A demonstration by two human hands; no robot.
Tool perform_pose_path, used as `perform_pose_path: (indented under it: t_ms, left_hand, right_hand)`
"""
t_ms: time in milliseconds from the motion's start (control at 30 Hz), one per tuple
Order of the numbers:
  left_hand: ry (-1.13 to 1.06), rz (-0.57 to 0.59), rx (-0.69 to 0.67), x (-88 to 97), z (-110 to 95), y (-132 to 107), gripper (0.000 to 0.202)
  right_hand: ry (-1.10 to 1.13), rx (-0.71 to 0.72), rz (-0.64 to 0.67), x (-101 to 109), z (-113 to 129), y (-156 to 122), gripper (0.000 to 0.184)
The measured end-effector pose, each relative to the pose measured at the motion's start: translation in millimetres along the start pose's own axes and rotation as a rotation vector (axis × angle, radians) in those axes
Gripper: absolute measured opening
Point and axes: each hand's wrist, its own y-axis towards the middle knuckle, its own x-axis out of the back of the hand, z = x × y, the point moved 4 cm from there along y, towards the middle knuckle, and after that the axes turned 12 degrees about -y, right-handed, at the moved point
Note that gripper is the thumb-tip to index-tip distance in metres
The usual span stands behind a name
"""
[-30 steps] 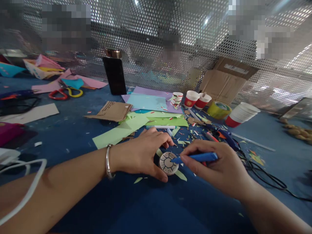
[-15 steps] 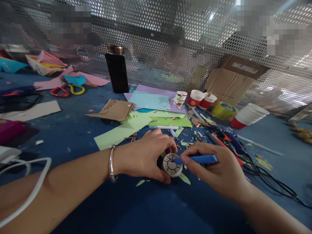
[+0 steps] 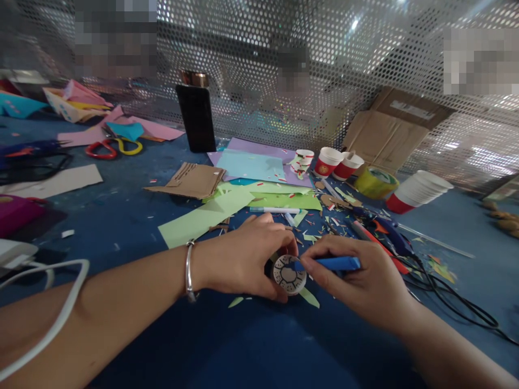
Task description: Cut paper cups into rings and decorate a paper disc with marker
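Fingers and thumb of my left hand (image 3: 253,259) curl round the sides of a small round white piece (image 3: 289,274). Its top face bears a black ring, spokes and dots; its lower part is hidden by the hand. A blue marker (image 3: 334,263) is pinched in my right hand (image 3: 360,281). Its tip end is over the upper part of the patterned face; whether it touches, I cannot tell. Pale green paper scraps (image 3: 310,297) lie beside the round piece.
Beyond my hands lie green paper (image 3: 206,216), cardboard (image 3: 197,180) and a light marker (image 3: 275,210). Paper cups (image 3: 327,162), yellow tape (image 3: 376,182) and a cup stack (image 3: 419,192) stand behind. A glue gun (image 3: 389,232) with a black cable is at right, scissors (image 3: 113,148) at left.
The view has shifted slightly. Both hands keep their grips, and the marker's tip end remains over the round piece's face with only a slight shift.
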Motion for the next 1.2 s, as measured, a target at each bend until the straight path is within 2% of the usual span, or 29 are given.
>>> perform_pose_path:
  t_ms: [267, 700, 1200]
  left_hand:
    - [-0.002, -0.008, -0.023, -1.0, 1.5, 0.2, 0.050]
    - [0.017, 0.026, -0.031, 0.2, 1.8, 1.1, 0.050]
    - [0.014, 0.008, -0.026, -1.3, 2.1, 1.4, 0.048]
  right_hand:
    - [0.003, 0.029, 0.035, 3.5, 3.5, -2.1, 0.012]
    - [-0.050, -0.003, -0.044, 4.7, 3.3, -2.2, 0.014]
    - [-0.101, 0.049, -0.021, 5.1, 5.8, -1.5, 0.014]
